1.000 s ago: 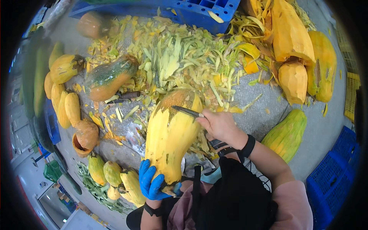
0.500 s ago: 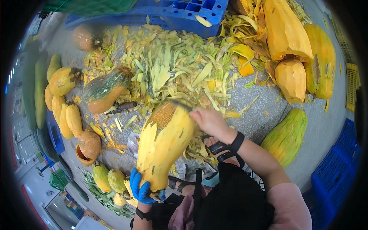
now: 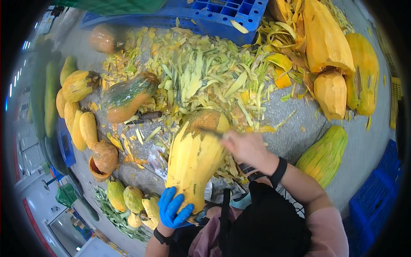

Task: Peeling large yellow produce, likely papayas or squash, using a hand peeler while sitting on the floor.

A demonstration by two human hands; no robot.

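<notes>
One long yellow pumpkin [image 3: 192,167], in front of me, brown-patched far end toward the peelings heap [image 3: 218,73]; my blue-gloved left hand [image 3: 174,210] gripping its near end, seemingly to steady it; my bare right hand [image 3: 246,147] closed on a knife [image 3: 210,132], blurred blade at the patch

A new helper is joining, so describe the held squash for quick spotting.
Start at the heap of peelings. At its near side, the gloved left hand holds the squash by its narrow end. It alone is in hand, yellow with rough brown skin at the far end.
</notes>
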